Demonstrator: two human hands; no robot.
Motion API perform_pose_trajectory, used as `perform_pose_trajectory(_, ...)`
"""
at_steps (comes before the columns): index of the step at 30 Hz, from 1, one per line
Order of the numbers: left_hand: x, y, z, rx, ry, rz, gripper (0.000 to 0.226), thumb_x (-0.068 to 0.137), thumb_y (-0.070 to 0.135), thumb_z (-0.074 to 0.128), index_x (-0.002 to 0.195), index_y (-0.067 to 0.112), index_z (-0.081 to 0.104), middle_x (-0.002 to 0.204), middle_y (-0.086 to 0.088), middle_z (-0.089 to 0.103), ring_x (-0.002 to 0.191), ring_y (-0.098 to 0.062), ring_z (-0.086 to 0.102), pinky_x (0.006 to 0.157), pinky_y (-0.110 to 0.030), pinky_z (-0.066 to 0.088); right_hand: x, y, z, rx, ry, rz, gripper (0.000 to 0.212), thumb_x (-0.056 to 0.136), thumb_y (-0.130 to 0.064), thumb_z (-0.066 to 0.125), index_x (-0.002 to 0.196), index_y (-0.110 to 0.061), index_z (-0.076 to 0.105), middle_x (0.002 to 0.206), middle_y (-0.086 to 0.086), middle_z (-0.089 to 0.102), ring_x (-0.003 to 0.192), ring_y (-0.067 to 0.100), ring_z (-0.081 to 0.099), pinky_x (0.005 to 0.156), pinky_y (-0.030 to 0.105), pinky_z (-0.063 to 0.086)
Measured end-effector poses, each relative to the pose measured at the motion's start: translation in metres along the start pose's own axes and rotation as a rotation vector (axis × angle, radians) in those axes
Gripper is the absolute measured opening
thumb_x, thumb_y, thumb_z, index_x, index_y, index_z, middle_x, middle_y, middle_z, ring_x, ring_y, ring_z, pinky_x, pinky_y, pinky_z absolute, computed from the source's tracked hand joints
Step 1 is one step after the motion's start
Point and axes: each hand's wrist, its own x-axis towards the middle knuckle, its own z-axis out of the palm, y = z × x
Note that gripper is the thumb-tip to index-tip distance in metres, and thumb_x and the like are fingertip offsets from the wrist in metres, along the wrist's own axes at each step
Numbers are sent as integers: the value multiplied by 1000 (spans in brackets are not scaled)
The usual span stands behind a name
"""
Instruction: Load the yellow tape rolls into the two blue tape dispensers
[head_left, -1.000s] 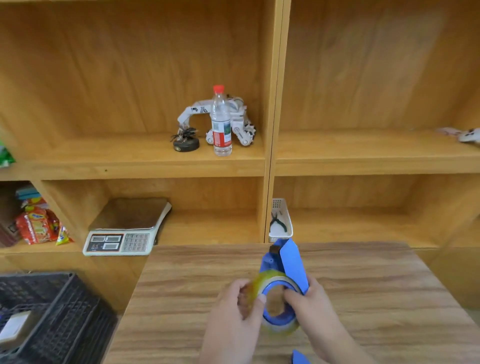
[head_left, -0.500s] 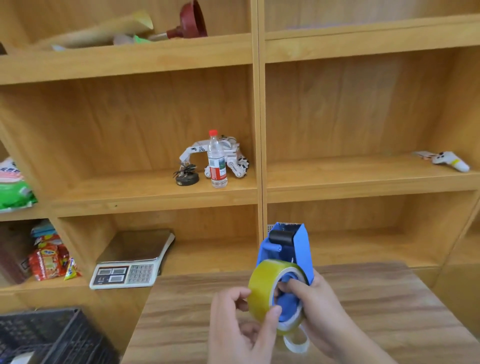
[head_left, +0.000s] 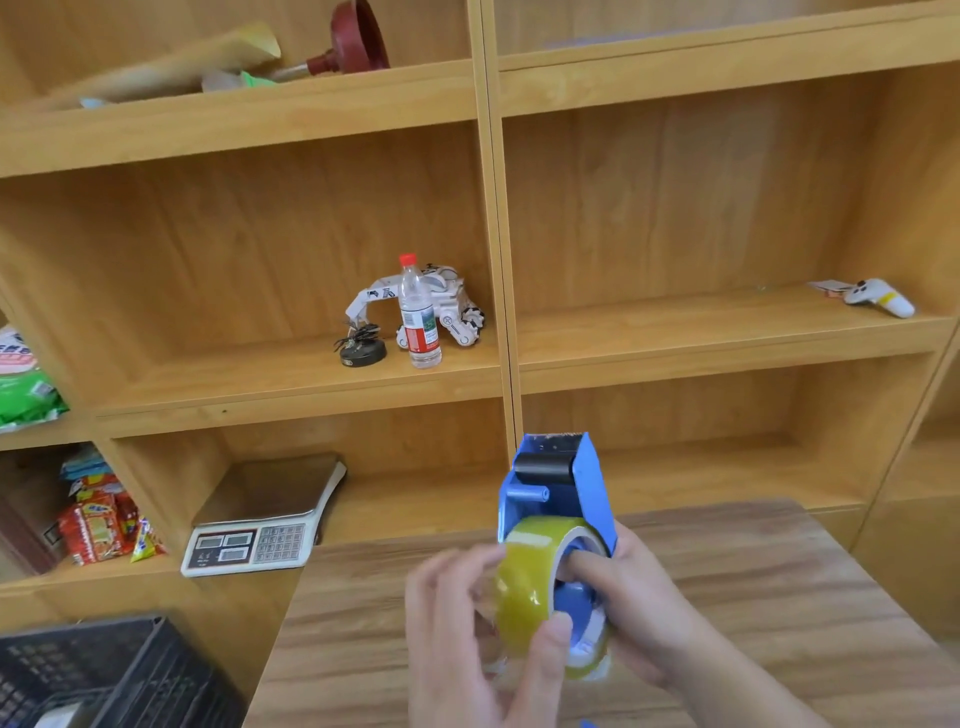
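You hold the blue plastic handheld tape dispenser (head_left: 563, 493) above the wood-grain table (head_left: 779, 597), its black roller end pointing to 12 o'clock. The glossy yellow tape roll (head_left: 522, 587) sits at the dispenser's 6 o'clock end, over the blue hub.

Your right hand (head_left: 644, 613) wraps the dispenser body from the 3 o'clock side, with a finger pushed into the roll's core. Your left hand (head_left: 467, 634) is at the roll's 9 o'clock side; its thumb presses the roll's outer face, the other fingers are motion-blurred, so how firmly they close cannot be told.

Progress, as a judgement: the first roll appears to be on the hub or nearly seated. The tape has not yet been threaded up to the roller; no free end shows there. A second dispenser and a second roll are not identifiable in view; only a small blue scrap shows at the bottom edge. Treat that loading as still outstanding.
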Motion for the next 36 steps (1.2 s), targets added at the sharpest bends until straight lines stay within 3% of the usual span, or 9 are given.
perform_pose_trajectory(3, 27, 5, -18, 98, -254, 101, 43, 87, 71, 54, 121, 46, 65, 119, 18, 46, 107, -16, 57, 78, -4, 44, -4, -8, -6, -24, -146, 30, 33, 72, 8, 56, 102, 22, 53, 88, 25, 58, 81, 34, 55, 74, 43, 46)
perform_pose_trajectory(7, 50, 12, -29, 33, -483, 66, 36, 81, 68, 67, 111, 49, 73, 102, 14, 42, 105, -21, 50, 79, -6, 45, -8, -14, -12, -12, -251, 80, 40, 72, 7, 56, 108, 23, 51, 89, 21, 55, 84, 32, 53, 72, 38, 47)
perform_pose_trajectory(10, 57, 14, -30, 22, -542, 74, 31, 77, 64, 73, 106, 52, 75, 90, 14, 39, 98, -19, 49, 75, -8, 46, -9, -14, -16, -13, -254, 116, 40, 74, 10, 54, 112, 22, 50, 96, 24, 52, 85, 31, 54, 72, 38, 49)
perform_pose_trajectory(15, 54, 11, -25, 24, -505, 108, 25, 80, 59, 72, 103, 50, 78, 86, 10, 49, 91, -15, 51, 76, -8, 42, -12, -6, -22, 10, -238, 159, 35, 73, 10, 53, 107, 21, 54, 89, 19, 60, 73, 25, 63, 67, 33, 53)
perform_pose_trajectory(20, 51, 8, -26, 151, -466, 228, 18, 91, 45, 67, 102, 39, 80, 83, 16, 61, 86, -10, 58, 74, -13, 43, -9, 6, -24, -18, -236, 188, 39, 81, 11, 52, 118, 23, 48, 106, 27, 55, 97, 38, 52, 85, 47, 40)
perform_pose_trajectory(25, 55, 4, -36, 292, -635, 352, 13, 98, 37, 61, 102, 36, 74, 93, 22, 64, 88, 1, 58, 77, -20, 49, -14, 19, -29, -46, -212, 273, 41, 73, 8, 58, 111, 21, 54, 100, 24, 61, 92, 35, 57, 78, 39, 47)
perform_pose_trajectory(30, 65, 10, -36, 454, -792, 492, 26, 104, 42, 47, 99, 33, 71, 92, 20, 60, 88, 2, 51, 78, -17, 45, -17, 34, -33, -53, -227, 413, 38, 81, 9, 58, 116, 21, 56, 105, 26, 61, 90, 33, 62, 82, 42, 47)
perform_pose_trajectory(33, 78, 15, -35, 479, -903, 554, 30, 105, 42, 45, 98, 30, 71, 91, 15, 59, 85, -4, 48, 76, -16, 41, -18, 43, -33, -59, -283, 464, 44, 82, 5, 62, 125, 13, 60, 130, 37, 59, 114, 45, 64, 100, 52, 52)
perform_pose_trajectory(36, 90, 15, -29, 476, -1010, 565, 27, 104, 40, 48, 99, 28, 72, 92, 12, 60, 87, -7, 50, 77, -20, 44, -18, 48, -34, -95, -290, 481, 49, 81, 2, 64, 128, 14, 57, 138, 44, 49, 118, 45, 54, 93, 45, 47)
